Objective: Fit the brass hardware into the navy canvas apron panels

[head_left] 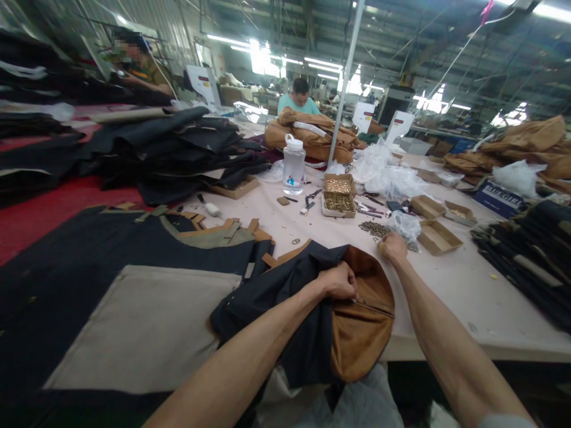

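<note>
A dark garment piece point(285, 285) with an orange-brown lining point(363, 339) lies at the table's front edge, opened toward the right. My left hand point(341, 282) is closed on the garment's edge, by a seam with small metal studs. Farther right, my right hand point(393, 246) has its fingers pressed together beside a loose pile of small metal pieces point(373, 229) and a clear plastic bag point(405, 224); anything between those fingers is too small to make out. Another dark garment with a grey panel point(147, 327) is spread flat on the left.
Small boxes of metal fittings point(339, 203) and a clear water bottle point(294, 166) stand mid-table. Open cardboard boxes point(439, 238) sit to the right. Dark fabric stacks point(169, 148) rise at the left, with others point(530, 255) at the right. Two people are across the workshop.
</note>
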Demonstrator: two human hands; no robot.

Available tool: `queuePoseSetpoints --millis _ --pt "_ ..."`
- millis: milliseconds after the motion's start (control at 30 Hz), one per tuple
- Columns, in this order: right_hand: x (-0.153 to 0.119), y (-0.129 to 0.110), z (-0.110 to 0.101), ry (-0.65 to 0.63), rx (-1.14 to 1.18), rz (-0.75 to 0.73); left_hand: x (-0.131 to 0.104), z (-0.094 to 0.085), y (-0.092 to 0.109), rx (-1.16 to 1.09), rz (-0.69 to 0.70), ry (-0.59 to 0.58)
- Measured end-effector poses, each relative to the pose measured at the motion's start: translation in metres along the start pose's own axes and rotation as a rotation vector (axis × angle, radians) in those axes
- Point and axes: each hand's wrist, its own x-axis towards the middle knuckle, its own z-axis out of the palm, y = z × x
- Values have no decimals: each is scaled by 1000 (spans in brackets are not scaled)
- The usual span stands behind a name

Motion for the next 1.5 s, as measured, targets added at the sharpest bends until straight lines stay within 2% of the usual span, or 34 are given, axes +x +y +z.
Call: queuePoseSetpoints --millis 100,200,267,367,467,567,700,933,1100,1333,1500 --pt "-8 -2 -10 30 7 -35 1 -1 -2 -12 6 -14" --pt "-30 2 -29 75 34 -80 5 -1 -6 -76 47 -36" --pt "-59 5 -42 146 131 -132 7 0 -8 -158 93 -58" --pt "-120 5 -53 207 409 -239 9 1 -9 -283 166 -96" --pt "-178 -2 -48 123 589 -345 9 1 -9 -385 200 -150" --pt "-207 -10 -33 78 680 -466 8 0 -9 -456 173 -191" --pt "-209 -9 -19 98 742 -551 8 0 -9 -522 157 -213" --pt "-207 -4 -19 60 844 -556 11 6 -9 -519 177 -125" --pt "-202 0 -15 22 903 -436 12 12 -9 -526 148 -75" --pt "-194 11 3 -182 1035 -201 12 12 -7 -403 131 -3" --pt "-192 7 -1 -277 944 -312 10 15 -5 -532 121 2"
